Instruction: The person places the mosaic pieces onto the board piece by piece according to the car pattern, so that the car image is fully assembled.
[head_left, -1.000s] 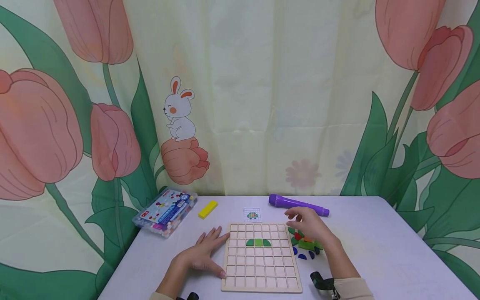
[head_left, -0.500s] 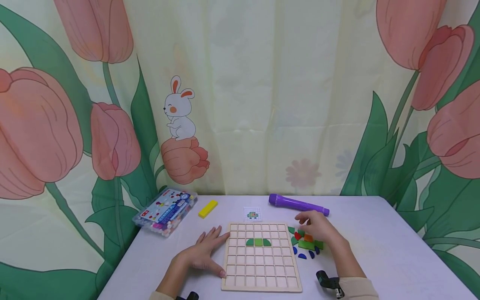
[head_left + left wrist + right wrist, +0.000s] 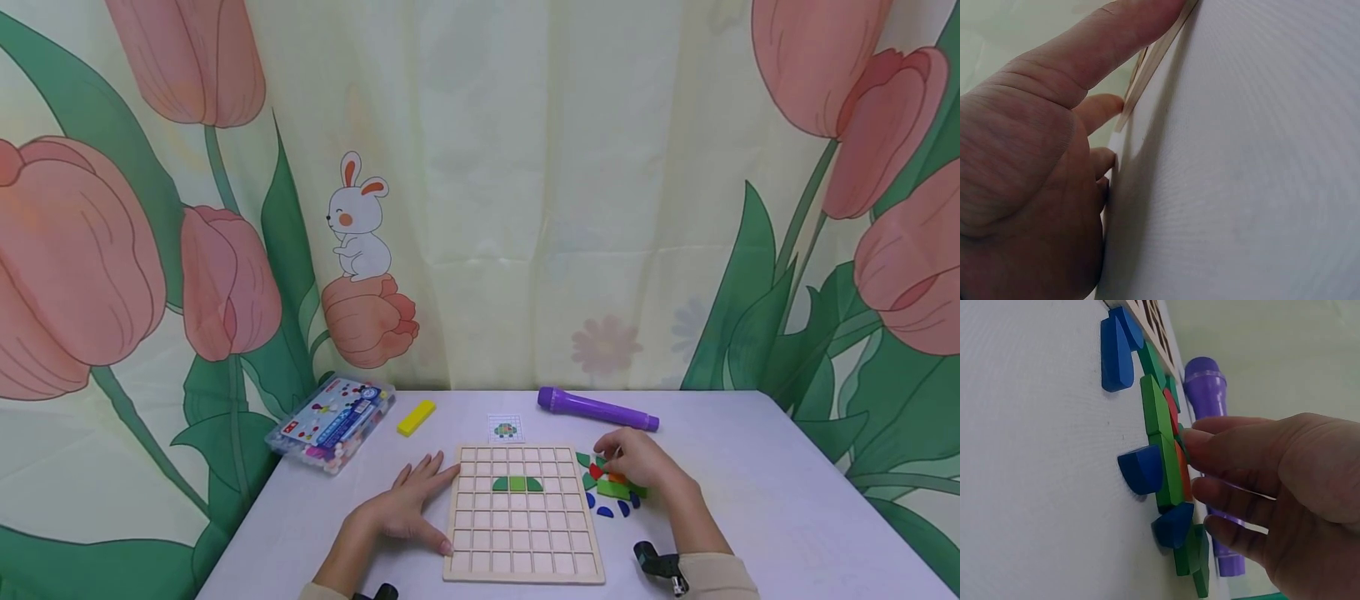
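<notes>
A wooden grid board [image 3: 517, 579] lies on the table with a green square [image 3: 517, 484] between two dark green curved pieces [image 3: 500, 485] in one row. My left hand [image 3: 405, 504], fingers spread, rests at the board's left edge, its thumb near the lower corner. In the left wrist view the thumb and a finger touch the frame [image 3: 1147, 74]. Right of the board, my right hand [image 3: 641, 461] reaches down into loose coloured blocks. Its thumb and index finger pinch a dark green block [image 3: 1183, 444], partly hidden by the fingertips. A red block [image 3: 1171, 411] and an orange block [image 3: 1182, 472] lie beside it.
Light green blocks [image 3: 613, 490] and several blue curved blocks [image 3: 604, 512] lie around the right hand. Behind are a purple microphone-shaped object [image 3: 596, 408] and a small pattern card [image 3: 505, 429]. A yellow bar [image 3: 416, 418] and a clear plastic case [image 3: 333, 421] stand at the left.
My right hand has moved right from beside the board's upper right corner and lowered onto the loose blocks, its fingertips now at a dark green one. The left hand stays still.
</notes>
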Available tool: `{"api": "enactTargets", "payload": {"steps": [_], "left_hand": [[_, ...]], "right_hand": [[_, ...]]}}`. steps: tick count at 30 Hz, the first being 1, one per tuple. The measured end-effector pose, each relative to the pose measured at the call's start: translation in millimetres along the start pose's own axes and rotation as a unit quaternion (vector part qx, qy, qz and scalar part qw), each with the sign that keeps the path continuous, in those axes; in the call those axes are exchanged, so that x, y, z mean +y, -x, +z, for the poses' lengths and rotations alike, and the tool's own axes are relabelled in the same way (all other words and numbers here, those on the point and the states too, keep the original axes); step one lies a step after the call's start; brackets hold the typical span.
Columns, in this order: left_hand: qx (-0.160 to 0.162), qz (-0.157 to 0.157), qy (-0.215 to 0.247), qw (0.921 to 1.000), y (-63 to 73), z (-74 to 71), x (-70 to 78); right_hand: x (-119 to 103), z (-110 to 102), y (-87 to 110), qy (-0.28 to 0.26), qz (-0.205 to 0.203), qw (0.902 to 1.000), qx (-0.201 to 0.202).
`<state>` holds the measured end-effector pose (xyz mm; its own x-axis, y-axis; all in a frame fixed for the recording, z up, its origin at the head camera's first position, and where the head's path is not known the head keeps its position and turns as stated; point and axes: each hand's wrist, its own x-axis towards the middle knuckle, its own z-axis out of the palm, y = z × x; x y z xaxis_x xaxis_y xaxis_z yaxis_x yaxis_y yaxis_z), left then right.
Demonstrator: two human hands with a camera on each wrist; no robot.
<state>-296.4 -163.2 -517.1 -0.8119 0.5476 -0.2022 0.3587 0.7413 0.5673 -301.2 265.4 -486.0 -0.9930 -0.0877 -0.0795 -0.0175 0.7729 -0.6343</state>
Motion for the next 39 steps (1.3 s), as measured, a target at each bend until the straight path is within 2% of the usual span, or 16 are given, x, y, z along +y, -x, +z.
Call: {"api": "enactTargets", "payload": {"steps": [10,20,31,39], "left_hand": [[-0.001,-0.007,0.003,1.0,-2.2,2.6,-1.4],[0.0,-0.009,0.001,1.0,-1.2,2.5,-0.5],[0.0,-0.004,-0.003,1.0,0.9,0.3,2.6],[0.0,-0.007,-0.004,1.0,-0.4,1.0,1.4]], "right_hand": [[2.2,1.6,-1.9,0.019,-0.014,0.9997,-0.007],[2.9,3.3,-3.5,0.033,-0.006,0.9994,-0.012],[2.6,3.4,-1.6,0.003,-0.007,0.9999,0.014],[0.0,1.4,-1.8,-0.021,-0.026,0.9991,0.027]]}}
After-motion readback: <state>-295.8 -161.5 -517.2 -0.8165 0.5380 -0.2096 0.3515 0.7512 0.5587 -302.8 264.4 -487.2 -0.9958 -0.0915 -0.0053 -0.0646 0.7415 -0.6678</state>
